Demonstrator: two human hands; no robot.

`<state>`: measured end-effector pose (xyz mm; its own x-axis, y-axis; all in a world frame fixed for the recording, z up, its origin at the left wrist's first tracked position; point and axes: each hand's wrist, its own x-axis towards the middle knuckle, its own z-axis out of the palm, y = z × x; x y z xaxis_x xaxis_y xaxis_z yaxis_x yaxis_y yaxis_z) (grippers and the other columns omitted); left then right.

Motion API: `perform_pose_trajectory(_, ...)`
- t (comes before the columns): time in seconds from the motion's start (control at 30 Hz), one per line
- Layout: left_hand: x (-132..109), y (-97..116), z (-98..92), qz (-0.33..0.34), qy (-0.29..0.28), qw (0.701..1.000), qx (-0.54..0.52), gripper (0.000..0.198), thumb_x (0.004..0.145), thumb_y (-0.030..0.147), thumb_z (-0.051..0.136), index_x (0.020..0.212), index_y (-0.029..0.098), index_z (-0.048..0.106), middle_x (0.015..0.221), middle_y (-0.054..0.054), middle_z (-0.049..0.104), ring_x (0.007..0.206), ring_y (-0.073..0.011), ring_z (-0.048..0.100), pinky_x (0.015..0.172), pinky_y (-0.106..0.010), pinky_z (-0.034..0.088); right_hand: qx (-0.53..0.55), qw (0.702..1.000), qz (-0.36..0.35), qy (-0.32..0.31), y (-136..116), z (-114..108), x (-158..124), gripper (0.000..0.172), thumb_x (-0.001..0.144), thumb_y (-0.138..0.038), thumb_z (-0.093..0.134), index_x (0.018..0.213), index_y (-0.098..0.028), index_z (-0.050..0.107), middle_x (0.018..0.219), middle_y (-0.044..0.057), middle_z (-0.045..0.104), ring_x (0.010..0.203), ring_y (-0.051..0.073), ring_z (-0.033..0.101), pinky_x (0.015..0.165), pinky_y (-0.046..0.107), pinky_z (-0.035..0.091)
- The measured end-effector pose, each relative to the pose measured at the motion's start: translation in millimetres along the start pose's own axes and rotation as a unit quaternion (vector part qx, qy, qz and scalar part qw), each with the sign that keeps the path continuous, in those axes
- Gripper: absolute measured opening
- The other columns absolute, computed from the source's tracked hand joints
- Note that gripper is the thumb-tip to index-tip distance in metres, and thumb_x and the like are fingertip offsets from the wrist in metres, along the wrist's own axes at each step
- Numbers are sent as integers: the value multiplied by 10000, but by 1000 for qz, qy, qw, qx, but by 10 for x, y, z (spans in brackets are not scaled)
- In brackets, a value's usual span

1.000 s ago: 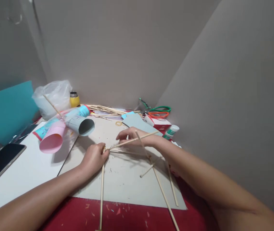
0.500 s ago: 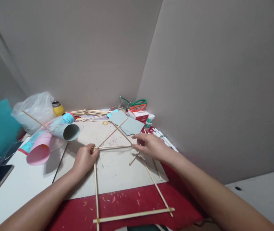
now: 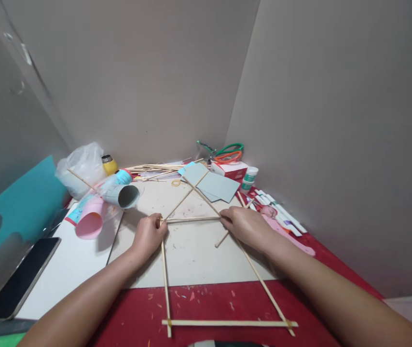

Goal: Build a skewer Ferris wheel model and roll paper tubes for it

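Note:
A frame of thin wooden sticks (image 3: 191, 219) lies on a grey board (image 3: 191, 255), with long sticks running toward me to a cross stick (image 3: 227, 323) near the table's front edge. My left hand (image 3: 148, 234) is closed in a pinch on the frame's left joint. My right hand (image 3: 244, 224) is curled over the right joint, pressing the sticks there. Two sticks cross beyond the hands near pale blue paper sheets (image 3: 215, 185).
Rolled pink and blue paper tubes (image 3: 101, 205), a plastic bag (image 3: 79, 166) and a yellow bottle (image 3: 109, 164) sit at left. A phone (image 3: 21, 279) lies on a white board. Loose sticks (image 3: 151, 169), scissors (image 3: 227, 152), a red box (image 3: 229, 169) and a glue bottle (image 3: 249, 178) line the back wall.
The view has shifted back, showing the whole frame and its near cross stick. My right hand moved from the raised stick to the right joint; the sticks now lie flat.

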<state>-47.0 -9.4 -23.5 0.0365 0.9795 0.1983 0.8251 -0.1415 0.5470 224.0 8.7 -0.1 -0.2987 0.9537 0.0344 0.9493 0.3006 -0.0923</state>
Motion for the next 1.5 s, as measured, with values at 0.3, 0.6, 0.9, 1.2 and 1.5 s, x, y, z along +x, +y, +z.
perform_pose_trajectory(0.3,7,20,-1,-9,-3,1000,3,160,780,128,509,631,167,553,506,49,406,497,-107,378,556,-245,231,-23,1000,2,0,61,128,54,274,934,-219,457,834,-189,710,848,87,705,759,226,658,578,293,299)
perform_pose_trajectory(0.6,20,-23,13,-6,-5,1000,0,154,785,147,503,664,157,598,530,37,451,534,-117,429,569,-245,253,-37,999,-9,11,72,165,70,304,962,-226,423,870,-191,710,834,86,687,756,218,649,576,297,292)
perform_pose_trajectory(0.9,79,-25,-52,-3,-4,1000,28,153,773,127,506,678,149,624,528,35,456,525,-121,431,562,-255,260,-24,1000,4,15,-6,46,75,290,956,-206,433,864,-185,707,882,81,703,801,206,655,595,279,295)
perform_pose_trajectory(1.2,321,19,-164,3,-17,998,57,186,763,73,511,603,163,542,522,38,461,519,-108,389,541,-259,224,-38,999,3,25,-46,-110,191,287,949,-198,424,894,-201,706,871,71,723,782,200,654,603,284,291)
perform_pose_trajectory(1.5,545,-127,-72,-20,-16,997,74,135,761,118,524,637,169,536,557,36,505,545,-107,431,529,-241,216,-62,998,-9,24,-10,30,560,275,942,-197,447,870,-193,713,883,80,724,789,204,658,595,285,287)
